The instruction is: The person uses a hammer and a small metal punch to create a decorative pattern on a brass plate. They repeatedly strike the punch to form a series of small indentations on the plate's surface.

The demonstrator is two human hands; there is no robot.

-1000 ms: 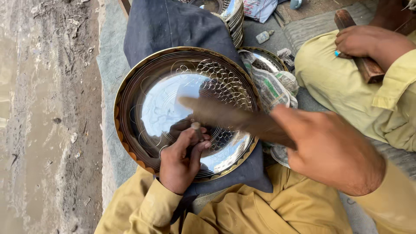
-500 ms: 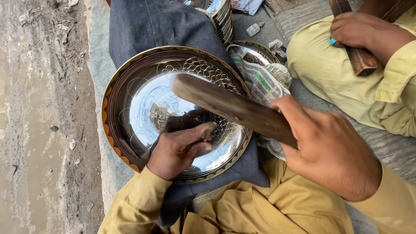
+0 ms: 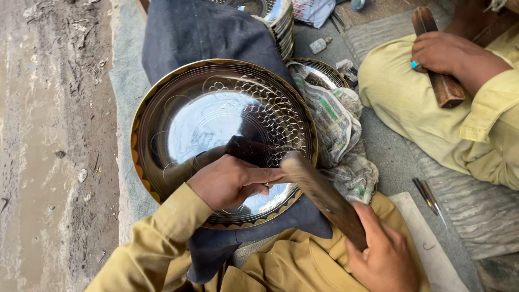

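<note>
From the head view, your left hand [image 3: 230, 181] rests on the near part of the large round shiny metal plate with an engraved scalloped pattern and a golden rim [image 3: 216, 124], fingers pinched together on something small at the plate's face; what it is you cannot tell, as the fingers hide it. Your right hand [image 3: 384, 254] is wrapped tight around the lower end of a dark wooden mallet-like stick [image 3: 324, 197], whose blurred top end sits just beside your left fingertips, over the plate's near right edge.

The plate lies on a dark blue cloth [image 3: 200, 32] that spreads beyond it and hangs toward your lap. Just right of the plate, crumpled newspaper [image 3: 340, 130] partly covers a second, smaller engraved plate [image 3: 319, 73]. Beyond the plate stands a stack of similar metal plates [image 3: 281, 21]. Well to the right of the plate, another person's hand [image 3: 448, 54] grips a brown wooden block [image 3: 440, 81] above a yellow-clothed knee. Thin metal tools [image 3: 430, 197] lie on the grey mat [image 3: 389, 151] right of the newspaper. Left of the plate runs bare, dusty ground [image 3: 48, 146].
</note>
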